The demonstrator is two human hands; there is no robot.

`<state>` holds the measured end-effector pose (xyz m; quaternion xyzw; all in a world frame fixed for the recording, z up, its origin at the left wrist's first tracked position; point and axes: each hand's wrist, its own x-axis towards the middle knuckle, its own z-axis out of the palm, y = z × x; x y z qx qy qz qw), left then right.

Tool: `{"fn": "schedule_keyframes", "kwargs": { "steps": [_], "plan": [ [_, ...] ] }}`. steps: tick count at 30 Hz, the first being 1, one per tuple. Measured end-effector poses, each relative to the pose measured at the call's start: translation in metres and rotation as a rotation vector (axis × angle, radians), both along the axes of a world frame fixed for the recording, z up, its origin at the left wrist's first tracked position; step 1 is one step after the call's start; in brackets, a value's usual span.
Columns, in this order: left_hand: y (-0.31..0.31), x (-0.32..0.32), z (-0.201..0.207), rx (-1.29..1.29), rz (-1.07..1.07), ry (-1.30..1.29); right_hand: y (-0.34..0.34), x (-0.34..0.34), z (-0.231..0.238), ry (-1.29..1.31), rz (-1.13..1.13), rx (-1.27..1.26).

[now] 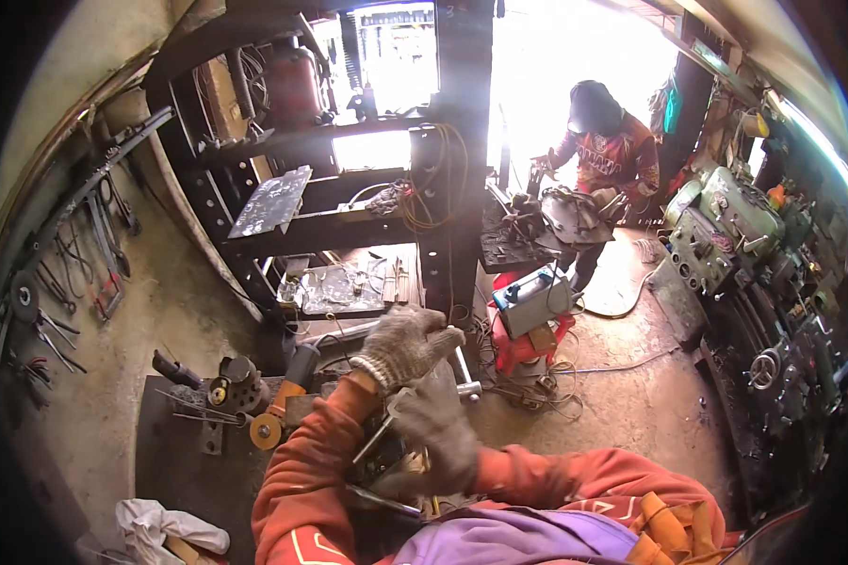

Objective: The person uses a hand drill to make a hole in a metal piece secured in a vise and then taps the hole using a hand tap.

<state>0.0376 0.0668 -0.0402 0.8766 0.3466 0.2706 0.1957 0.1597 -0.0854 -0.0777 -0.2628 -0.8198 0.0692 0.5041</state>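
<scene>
My left hand [405, 346], in a grey knitted work glove, reaches over the workbench with its fingers curled at the top of a short metal bar [462, 363]. That bar runs down to a round metal end piece [469, 388]. Just below and nearer to me, my right hand [440, 428] is gloved too and smeared by motion, so its grip is unclear. A thin metal rod [374, 440] slants down to the left from beside the right hand's fingers. Under the hands, metal parts are mostly hidden. An angle grinder [299, 367] with a tan disc lies left of my left forearm.
A person [603, 146] in a dark head covering works at a metal table [513, 247] ahead right. Below it stands a blue-grey machine box [540, 299] on a red support. A green lathe [725, 226] lines the right; tongs and pliers [99, 235] hang left. Cables cross the floor.
</scene>
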Motion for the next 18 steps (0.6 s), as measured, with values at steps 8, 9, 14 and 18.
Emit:
{"fn": "schedule_keyframes", "kwargs": {
  "steps": [8, 9, 14, 18],
  "plan": [
    [-0.048, 0.033, 0.065, -0.045, 0.029, 0.479, 0.043, 0.038, -0.061, 0.112, -0.208, -0.239],
    [-0.047, 0.045, 0.063, -0.053, 0.075, 0.491, 0.053, 0.044, -0.050, -0.038, -0.231, -0.382],
    [-0.032, 0.051, 0.011, -0.037, 0.180, 0.548, 0.087, 0.039, -0.080, -0.062, -0.062, -0.307],
    [-0.044, 0.080, 0.032, 0.016, 0.256, 0.737, 0.086, 0.040, -0.082, -0.001, 0.043, -0.588]
  ]
}}
